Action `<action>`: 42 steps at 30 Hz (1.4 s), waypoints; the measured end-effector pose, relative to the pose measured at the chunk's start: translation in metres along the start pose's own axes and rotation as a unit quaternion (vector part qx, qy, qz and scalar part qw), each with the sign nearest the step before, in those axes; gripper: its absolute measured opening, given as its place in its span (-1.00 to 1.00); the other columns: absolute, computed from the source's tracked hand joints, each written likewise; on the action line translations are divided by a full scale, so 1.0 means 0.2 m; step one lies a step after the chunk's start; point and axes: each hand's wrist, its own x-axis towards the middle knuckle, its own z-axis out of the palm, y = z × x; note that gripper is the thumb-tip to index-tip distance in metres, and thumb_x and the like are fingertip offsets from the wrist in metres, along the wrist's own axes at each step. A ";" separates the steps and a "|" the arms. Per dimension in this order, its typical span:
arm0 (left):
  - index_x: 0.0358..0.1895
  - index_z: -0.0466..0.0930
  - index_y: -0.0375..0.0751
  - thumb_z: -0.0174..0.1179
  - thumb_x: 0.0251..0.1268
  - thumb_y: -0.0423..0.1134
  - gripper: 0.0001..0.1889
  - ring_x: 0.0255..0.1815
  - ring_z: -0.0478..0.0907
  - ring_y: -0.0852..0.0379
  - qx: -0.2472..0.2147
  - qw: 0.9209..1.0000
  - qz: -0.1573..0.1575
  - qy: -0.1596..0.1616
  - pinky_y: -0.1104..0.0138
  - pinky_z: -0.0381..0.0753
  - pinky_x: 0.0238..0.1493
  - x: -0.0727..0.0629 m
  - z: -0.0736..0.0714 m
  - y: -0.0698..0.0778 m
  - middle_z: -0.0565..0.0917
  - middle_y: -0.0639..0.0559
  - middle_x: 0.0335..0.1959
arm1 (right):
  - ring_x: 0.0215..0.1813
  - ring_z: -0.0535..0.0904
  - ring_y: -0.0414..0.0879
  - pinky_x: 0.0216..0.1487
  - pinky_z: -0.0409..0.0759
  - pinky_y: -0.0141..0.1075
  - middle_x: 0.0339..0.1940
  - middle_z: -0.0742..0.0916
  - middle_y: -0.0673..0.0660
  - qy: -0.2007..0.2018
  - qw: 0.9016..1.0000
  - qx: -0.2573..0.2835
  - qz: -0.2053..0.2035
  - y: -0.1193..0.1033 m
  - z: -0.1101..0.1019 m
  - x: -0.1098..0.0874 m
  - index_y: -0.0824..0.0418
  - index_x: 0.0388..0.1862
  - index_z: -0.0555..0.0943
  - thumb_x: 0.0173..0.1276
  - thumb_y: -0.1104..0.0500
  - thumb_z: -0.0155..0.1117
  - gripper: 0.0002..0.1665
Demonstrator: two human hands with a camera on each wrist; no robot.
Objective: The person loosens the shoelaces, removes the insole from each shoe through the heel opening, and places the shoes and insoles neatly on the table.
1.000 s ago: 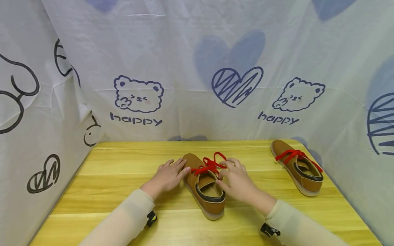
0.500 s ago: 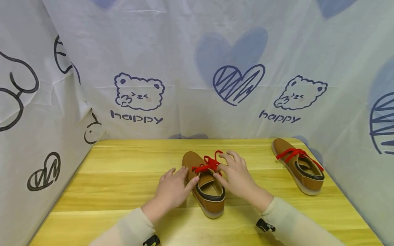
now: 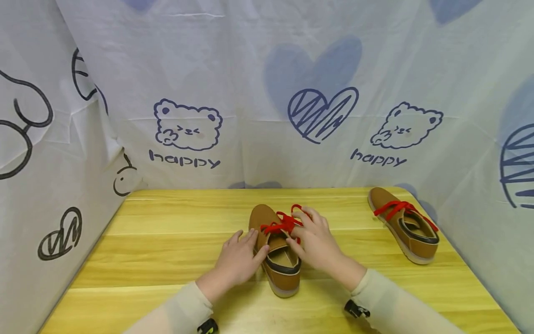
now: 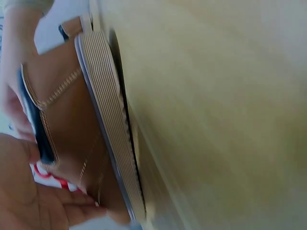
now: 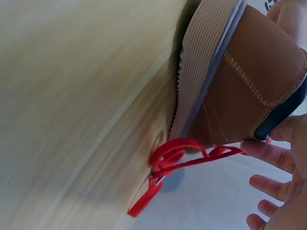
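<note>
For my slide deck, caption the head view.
Left hand and right hand at a brown shoe with red laces; another shoe at right.

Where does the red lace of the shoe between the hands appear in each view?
Head: red lace just right of centre, below mid-height.
Left wrist: only a short stretch, lower left.
Right wrist: lower centre, loop and loose end trailing.
Shared landmark: the shoe's dark collar, also seen at left and far right in the wrist views.
</note>
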 end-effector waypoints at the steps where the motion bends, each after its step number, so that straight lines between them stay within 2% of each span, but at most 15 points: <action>1: 0.50 0.28 -0.32 -0.18 0.59 0.19 -0.29 0.50 0.15 -0.35 -0.003 1.000 0.010 -0.002 -0.21 0.15 0.42 0.01 0.00 -0.01 0.32 -0.17 0.50 | 0.39 0.32 0.27 0.28 0.32 0.23 0.24 0.62 0.21 0.001 1.000 0.002 0.000 0.00 0.00 0.00 0.05 -0.47 0.73 0.26 0.02 0.48 -0.82; 6: 0.50 0.29 -0.26 -0.14 0.60 0.11 -0.37 0.50 0.16 -0.34 -0.012 0.999 0.050 -0.011 -0.22 0.16 0.41 0.07 -0.03 -0.08 0.33 -0.12 0.50 | 0.42 0.29 0.26 0.32 0.28 0.23 0.22 0.62 0.21 0.001 1.000 0.004 0.005 -0.03 0.01 0.00 0.03 -0.48 0.70 0.28 -0.01 0.47 -0.79; 9: 0.50 0.29 -0.24 -0.15 0.61 0.11 -0.38 0.52 0.13 -0.31 -0.007 0.998 0.058 -0.022 -0.20 0.12 0.44 0.09 -0.05 -0.11 0.33 -0.10 0.50 | 0.42 0.29 0.27 0.31 0.29 0.24 0.21 0.63 0.21 0.004 1.000 0.002 0.009 -0.04 0.02 0.00 0.03 -0.46 0.69 0.30 -0.03 0.45 -0.78; 12: 0.50 0.31 -0.22 -0.19 0.60 0.18 -0.34 0.53 0.12 -0.29 0.007 0.998 0.053 -0.024 -0.19 0.11 0.45 0.09 -0.06 -0.11 0.35 -0.09 0.49 | 0.41 0.30 0.29 0.29 0.30 0.24 0.21 0.63 0.22 0.008 1.000 0.003 0.023 -0.05 0.02 0.00 0.04 -0.48 0.68 0.30 -0.05 0.44 -0.74; 16: 0.40 0.46 -0.22 -0.15 0.54 0.28 -0.30 0.49 0.20 -0.31 0.048 0.998 0.030 0.019 -0.19 0.19 0.41 0.07 -0.09 -0.05 0.46 -0.13 0.40 | 0.39 0.30 0.28 0.26 0.30 0.23 0.22 0.63 0.21 0.012 0.999 0.003 0.050 -0.07 0.00 0.03 0.02 -0.57 0.64 0.28 -0.11 0.45 -0.66; 20: 0.20 0.65 -0.18 -0.02 0.49 0.26 -0.39 0.41 0.32 -0.29 0.099 0.992 0.016 0.079 -0.17 0.30 0.35 0.06 -0.09 0.03 0.62 -0.11 0.23 | 0.37 0.31 0.26 0.24 0.32 0.19 0.20 0.64 0.20 0.015 0.998 -0.025 0.062 -0.08 -0.01 0.05 -0.01 -0.67 0.53 0.24 -0.13 0.47 -0.58; 26: -0.07 0.79 -0.13 0.14 0.45 0.11 -0.59 0.28 0.48 -0.22 0.121 0.981 0.027 0.151 -0.08 0.41 0.29 0.05 -0.04 0.07 0.74 -0.03 0.01 | 0.36 0.33 0.28 0.22 0.37 0.20 0.17 0.65 0.22 0.010 0.996 -0.055 0.071 -0.09 0.00 0.06 0.00 -0.68 0.54 0.18 -0.09 0.51 -0.60; 31: -0.29 0.82 -0.14 0.27 0.35 -0.01 -0.71 0.17 0.56 -0.18 0.127 0.968 0.056 0.210 -0.03 0.48 0.23 0.05 -0.02 0.06 0.77 0.00 -0.14 | 0.37 0.32 0.26 0.23 0.39 0.20 0.17 0.65 0.21 0.001 0.995 -0.064 0.070 -0.09 0.01 0.05 -0.01 -0.66 0.55 0.17 -0.06 0.49 -0.64; 35: -0.37 0.81 -0.14 0.30 0.29 -0.08 -0.77 0.13 0.60 -0.15 0.129 0.961 0.070 0.236 -0.01 0.51 0.20 0.04 -0.02 0.05 0.78 0.02 -0.20 | 0.35 0.34 0.25 0.21 0.41 0.20 0.15 0.65 0.21 0.008 0.996 -0.062 0.066 -0.08 0.02 0.05 0.00 -0.65 0.58 0.16 0.02 0.48 -0.71; 42: -0.38 0.79 -0.12 0.31 0.25 -0.15 -0.85 0.10 0.61 -0.12 0.117 0.959 0.065 0.249 0.01 0.51 0.17 0.03 -0.01 0.01 0.78 0.06 -0.26 | 0.33 0.37 0.24 0.20 0.41 0.20 0.15 0.66 0.21 0.012 0.996 -0.045 0.075 -0.05 0.02 0.02 -0.01 -0.70 0.51 0.15 0.08 0.43 -0.68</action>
